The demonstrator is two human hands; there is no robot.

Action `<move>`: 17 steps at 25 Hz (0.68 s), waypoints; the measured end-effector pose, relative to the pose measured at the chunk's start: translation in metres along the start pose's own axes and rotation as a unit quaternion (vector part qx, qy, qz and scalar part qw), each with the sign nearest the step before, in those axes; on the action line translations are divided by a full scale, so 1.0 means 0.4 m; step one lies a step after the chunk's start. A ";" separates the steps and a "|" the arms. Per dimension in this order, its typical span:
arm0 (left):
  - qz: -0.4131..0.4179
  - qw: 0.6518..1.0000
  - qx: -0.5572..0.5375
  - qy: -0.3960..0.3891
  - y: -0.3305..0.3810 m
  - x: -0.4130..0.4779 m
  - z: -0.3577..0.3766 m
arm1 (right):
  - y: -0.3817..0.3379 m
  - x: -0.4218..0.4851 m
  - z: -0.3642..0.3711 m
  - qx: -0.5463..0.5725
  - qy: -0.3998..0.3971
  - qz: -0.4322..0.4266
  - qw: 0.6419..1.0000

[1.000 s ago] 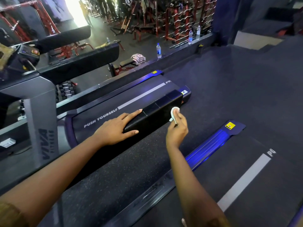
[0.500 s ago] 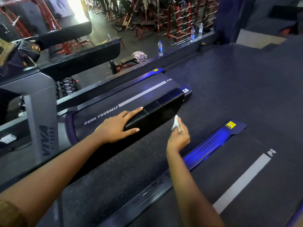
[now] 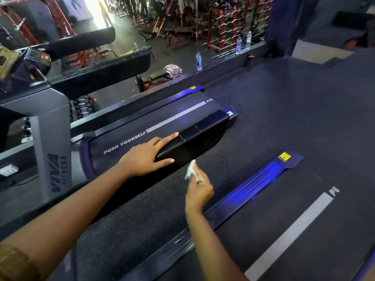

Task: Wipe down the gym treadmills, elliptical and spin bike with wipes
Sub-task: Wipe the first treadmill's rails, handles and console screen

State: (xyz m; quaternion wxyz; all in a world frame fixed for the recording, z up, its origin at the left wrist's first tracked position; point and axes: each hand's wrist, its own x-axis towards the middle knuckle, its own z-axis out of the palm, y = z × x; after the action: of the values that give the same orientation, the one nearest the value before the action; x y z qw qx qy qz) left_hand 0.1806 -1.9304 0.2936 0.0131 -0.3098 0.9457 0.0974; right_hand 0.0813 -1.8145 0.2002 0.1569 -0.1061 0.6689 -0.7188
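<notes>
A black padded handrail [image 3: 199,134] of the treadmill runs from the centre toward the upper right, above the belt [image 3: 129,142] printed "PUSH YOURSELF". My left hand [image 3: 146,157] lies over the near end of the rail, fingers straight on top and thumb along its side. My right hand [image 3: 197,189] is below the rail and pinches a crumpled white wipe [image 3: 190,170], which sits just under the rail's lower edge. A second treadmill's belt [image 3: 284,230] with a blue-lit side rail [image 3: 249,191] lies at the lower right.
The grey "VIVA" upright [image 3: 52,159] and console [image 3: 26,65] of the treadmill stand at the left. Speckled rubber floor [image 3: 284,110] spreads to the right. Water bottles [image 3: 199,60] stand on a ledge beyond, with weight racks [image 3: 223,21] behind.
My right hand with the wipe has slid down and back along the rail's side, from near its far part toward my left hand. The left hand has stayed on the rail.
</notes>
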 end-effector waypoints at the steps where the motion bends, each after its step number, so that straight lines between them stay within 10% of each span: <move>1: 0.002 1.000 -0.002 0.001 0.000 0.000 -0.001 | -0.016 0.047 -0.005 0.016 0.034 -0.023 0.999; 8: 0.005 1.000 -0.010 0.005 -0.004 0.003 0.000 | -0.069 0.168 0.064 0.095 0.067 -0.007 0.993; 17: 0.003 1.000 -0.015 -0.005 -0.005 -0.009 -0.002 | -0.036 0.014 0.008 0.000 -0.037 -0.187 0.982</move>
State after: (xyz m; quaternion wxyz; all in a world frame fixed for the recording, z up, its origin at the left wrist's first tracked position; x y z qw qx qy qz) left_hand 0.1849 -1.9300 0.2942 0.0130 -0.3063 0.9451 0.1133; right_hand 0.0762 -1.8186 0.2143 0.0444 -0.2557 0.6309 -0.7311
